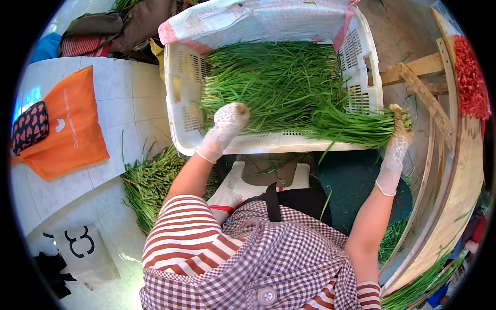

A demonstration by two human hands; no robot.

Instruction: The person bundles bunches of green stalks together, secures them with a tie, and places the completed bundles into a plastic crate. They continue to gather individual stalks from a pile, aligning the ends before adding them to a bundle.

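Observation:
A white plastic crate (275,142) in front of me holds a thick layer of long green garlic chives (274,77). My right hand (400,137), in a thin patterned glove, is closed round the stem ends of a bunch of garlic chives (356,124) at the crate's right front corner. The bunch's leaf tips point left, over the front rim and onto the layer inside. My left hand (230,120), gloved likewise, is curled over the crate's left front part, by the chives; whatever its fingers hold is hidden.
A white woven sack (258,23) lines the crate's back. More chives (155,181) lie on the tiled floor at left. An orange bag (72,129) rests on the white tiled surface. Wooden boards (429,103) and red netting (470,77) stand at right.

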